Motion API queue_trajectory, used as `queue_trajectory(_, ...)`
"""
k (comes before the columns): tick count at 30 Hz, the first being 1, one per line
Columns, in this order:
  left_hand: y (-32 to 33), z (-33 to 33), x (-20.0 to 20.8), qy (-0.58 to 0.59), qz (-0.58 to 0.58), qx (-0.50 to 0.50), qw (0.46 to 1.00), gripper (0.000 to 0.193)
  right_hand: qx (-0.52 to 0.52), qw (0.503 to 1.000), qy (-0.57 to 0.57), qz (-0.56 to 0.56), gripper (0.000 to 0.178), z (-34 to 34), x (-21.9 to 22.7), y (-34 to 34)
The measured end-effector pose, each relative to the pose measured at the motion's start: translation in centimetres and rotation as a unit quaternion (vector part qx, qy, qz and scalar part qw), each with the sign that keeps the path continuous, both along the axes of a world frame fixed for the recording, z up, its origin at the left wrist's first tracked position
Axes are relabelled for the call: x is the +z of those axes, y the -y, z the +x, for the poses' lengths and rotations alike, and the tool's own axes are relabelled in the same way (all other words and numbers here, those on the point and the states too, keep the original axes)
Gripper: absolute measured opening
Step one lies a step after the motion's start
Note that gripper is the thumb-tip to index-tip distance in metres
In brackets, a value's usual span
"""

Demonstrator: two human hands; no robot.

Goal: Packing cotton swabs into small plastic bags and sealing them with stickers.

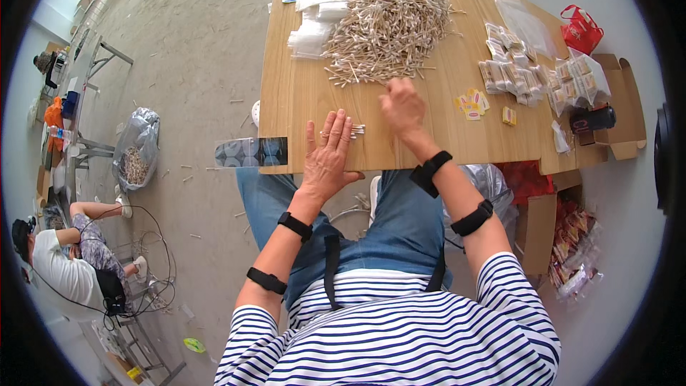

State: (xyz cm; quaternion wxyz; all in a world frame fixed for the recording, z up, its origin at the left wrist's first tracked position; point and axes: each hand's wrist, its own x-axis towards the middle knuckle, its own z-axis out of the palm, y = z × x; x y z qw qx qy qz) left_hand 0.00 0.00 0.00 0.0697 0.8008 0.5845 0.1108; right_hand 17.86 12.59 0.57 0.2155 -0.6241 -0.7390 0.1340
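My left hand (329, 154) lies flat, fingers stretched out, over a few cotton swabs (359, 129) near the table's front edge. The swab tips stick out to the right of its fingers. To the right of it, my right hand (404, 106) is raised with its fingers curled in, close to the near edge of a large heap of loose cotton swabs (393, 25). What those fingers hold, if anything, is hidden. Clear plastic bags (312, 37) are stacked at the heap's left side. Small yellow-and-white cards (471, 104) lie right of my right hand.
Packed swab bundles (511, 71) sit at the table's right, beside a red bag (582, 30) and an open cardboard box (620, 107). A dark patterned strip (251, 151) overhangs the front left corner. On the left, a person (75, 264) sits near a swab-filled bag (136, 150).
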Motion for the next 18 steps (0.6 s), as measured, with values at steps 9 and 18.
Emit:
queue_trajectory(9, -0.3, -0.1, -0.7, -0.001, -0.006, 0.008, 1.0, 0.129, 0.074, 0.997, -0.008, 0.004, 0.008, 0.2, -1.2, 0.3)
queue_trajectory(18, -0.2, 0.4, -0.8, 0.027, 0.003, 0.008, 1.0, 0.129, -0.018, 0.998, 0.038, 0.036, 0.006, 0.3, -1.0, -2.8)
